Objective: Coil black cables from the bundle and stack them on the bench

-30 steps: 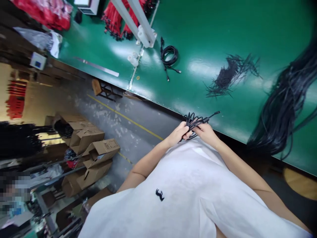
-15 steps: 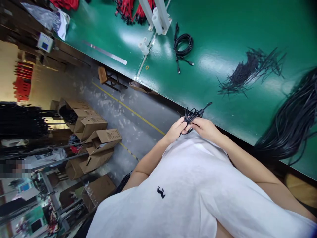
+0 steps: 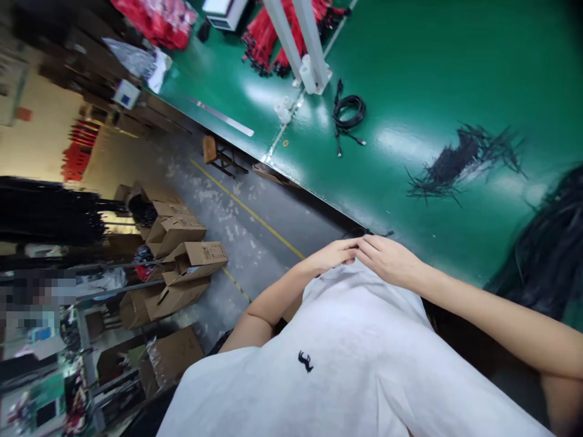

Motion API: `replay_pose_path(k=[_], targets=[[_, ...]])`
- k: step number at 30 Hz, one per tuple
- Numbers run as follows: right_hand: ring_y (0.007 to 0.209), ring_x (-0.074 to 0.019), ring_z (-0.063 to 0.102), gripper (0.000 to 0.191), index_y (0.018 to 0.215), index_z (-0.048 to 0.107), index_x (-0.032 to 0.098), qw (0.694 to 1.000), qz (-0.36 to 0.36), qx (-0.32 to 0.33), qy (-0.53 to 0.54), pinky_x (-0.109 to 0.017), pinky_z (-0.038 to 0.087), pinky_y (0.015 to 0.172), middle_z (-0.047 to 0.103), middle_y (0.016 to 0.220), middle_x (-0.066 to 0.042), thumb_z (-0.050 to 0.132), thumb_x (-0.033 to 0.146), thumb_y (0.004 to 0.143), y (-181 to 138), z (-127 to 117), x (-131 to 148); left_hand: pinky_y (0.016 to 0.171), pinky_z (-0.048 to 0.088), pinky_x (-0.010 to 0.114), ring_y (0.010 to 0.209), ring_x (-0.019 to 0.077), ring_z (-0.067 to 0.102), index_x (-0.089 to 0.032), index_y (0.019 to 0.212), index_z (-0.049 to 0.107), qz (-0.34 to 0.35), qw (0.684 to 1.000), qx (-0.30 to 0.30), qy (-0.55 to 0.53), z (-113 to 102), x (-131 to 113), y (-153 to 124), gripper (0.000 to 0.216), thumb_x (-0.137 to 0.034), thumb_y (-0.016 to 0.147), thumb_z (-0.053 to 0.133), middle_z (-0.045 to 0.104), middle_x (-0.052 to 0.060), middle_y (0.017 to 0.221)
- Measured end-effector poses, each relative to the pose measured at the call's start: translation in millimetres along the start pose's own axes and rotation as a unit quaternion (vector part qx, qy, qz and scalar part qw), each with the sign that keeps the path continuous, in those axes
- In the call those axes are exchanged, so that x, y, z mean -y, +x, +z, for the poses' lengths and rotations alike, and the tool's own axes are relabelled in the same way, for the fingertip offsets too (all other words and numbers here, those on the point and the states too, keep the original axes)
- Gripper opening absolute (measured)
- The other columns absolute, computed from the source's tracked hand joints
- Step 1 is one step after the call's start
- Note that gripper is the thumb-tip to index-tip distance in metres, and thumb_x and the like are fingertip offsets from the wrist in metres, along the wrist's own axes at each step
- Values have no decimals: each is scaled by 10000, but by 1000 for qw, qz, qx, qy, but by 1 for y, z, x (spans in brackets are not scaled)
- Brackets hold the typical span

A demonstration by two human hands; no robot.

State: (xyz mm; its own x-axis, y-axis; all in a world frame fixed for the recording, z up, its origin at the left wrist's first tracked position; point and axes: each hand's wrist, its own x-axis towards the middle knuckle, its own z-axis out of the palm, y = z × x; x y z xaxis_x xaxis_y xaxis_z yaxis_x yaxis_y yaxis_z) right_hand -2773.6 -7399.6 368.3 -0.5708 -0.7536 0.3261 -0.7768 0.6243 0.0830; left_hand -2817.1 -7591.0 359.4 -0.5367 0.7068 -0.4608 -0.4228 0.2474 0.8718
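Observation:
In front of my white shirt, at the bench edge, my two hands meet around a black cable [image 3: 359,232]. My left hand [image 3: 336,255] is closed, its fingers bent in against the other hand. Over the top lies my right hand [image 3: 388,258], also closed, with its back toward me. Most of the cable is hidden behind the fingers; a dark part and one thin end show past the knuckles. A coiled black cable [image 3: 350,112] with plugs on its ends rests on the green bench [image 3: 410,73].
Short black ties or wire pieces [image 3: 458,159] lie heaped on the bench. A thick bundle of black cables [image 3: 542,261] hangs over the right edge. Red cable bundles [image 3: 259,42] and a white post [image 3: 312,42] stand farther off. Cardboard boxes [image 3: 204,255] line the floor at left.
My right hand has turned over and now covers the cable coil, which was in plain sight between both hands. The view has shifted, so the bench things sit lower.

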Motion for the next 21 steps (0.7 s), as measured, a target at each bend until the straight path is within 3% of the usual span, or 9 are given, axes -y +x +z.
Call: replay_pose_path(k=[3, 5, 9, 12, 16, 18, 21], targets=[[919, -248, 567, 346, 1020, 714, 112, 999, -11, -25, -30, -367, 479, 820, 664, 1073, -179, 388, 66, 914, -6, 1, -6, 544, 242, 248, 542, 76, 351, -163, 801, 541, -19, 997, 16, -77, 1, 1, 8, 390, -497, 757, 738, 432, -65, 581], [918, -251, 553, 364, 1085, 694, 62, 997, -16, -21, -74, -370, 470, 793, 651, 1063, -187, 387, 31, 892, -9, 1, -10, 555, 246, 252, 546, 75, 359, -162, 795, 546, -32, 993, 16, -111, 1, 1, 12, 387, -478, 741, 764, 433, -65, 579], [724, -209, 474, 244, 916, 689, 71, 983, -66, 25, -170, -342, 382, 630, 547, 792, -95, 452, 22, 883, -9, -5, -16, 571, 241, 256, 573, 74, 375, -149, 907, 609, -30, 986, 30, -159, 3, -3, 17, 314, -386, 770, 762, 453, -56, 644], [665, -187, 433, 213, 796, 664, 104, 973, -81, 34, -212, -314, 334, 601, 460, 725, -61, 485, 28, 883, -8, -8, -19, 590, 266, 259, 597, 82, 400, -141, 1140, 634, -28, 989, 20, -146, 7, -6, 23, 441, -367, 784, 761, 468, -50, 676], [601, -184, 419, 304, 673, 631, 93, 965, -96, 7, -243, -286, 289, 563, 399, 655, -51, 412, -32, 842, -6, -3, -30, 600, 294, 260, 610, 112, 435, -159, 1521, 382, -33, 995, -1, -94, 13, -8, 39, 773, -363, 845, 695, 473, -53, 641], [552, -171, 396, 328, 609, 585, 98, 966, -100, -20, -239, -267, 251, 529, 369, 627, -39, 379, -44, 821, -5, 1, -38, 594, 299, 256, 609, 118, 437, -166, 1570, 302, -33, 997, -11, -71, 16, -10, 46, 777, -329, 884, 628, 466, -53, 629], [525, -152, 393, 298, 619, 567, 97, 968, -116, -41, -218, -242, 214, 492, 371, 636, -28, 396, -25, 829, -4, 2, -46, 600, 318, 250, 617, 115, 439, -159, 1575, 302, -47, 997, -24, -48, 17, -14, 51, 732, -229, 890, 552, 451, -55, 629]])
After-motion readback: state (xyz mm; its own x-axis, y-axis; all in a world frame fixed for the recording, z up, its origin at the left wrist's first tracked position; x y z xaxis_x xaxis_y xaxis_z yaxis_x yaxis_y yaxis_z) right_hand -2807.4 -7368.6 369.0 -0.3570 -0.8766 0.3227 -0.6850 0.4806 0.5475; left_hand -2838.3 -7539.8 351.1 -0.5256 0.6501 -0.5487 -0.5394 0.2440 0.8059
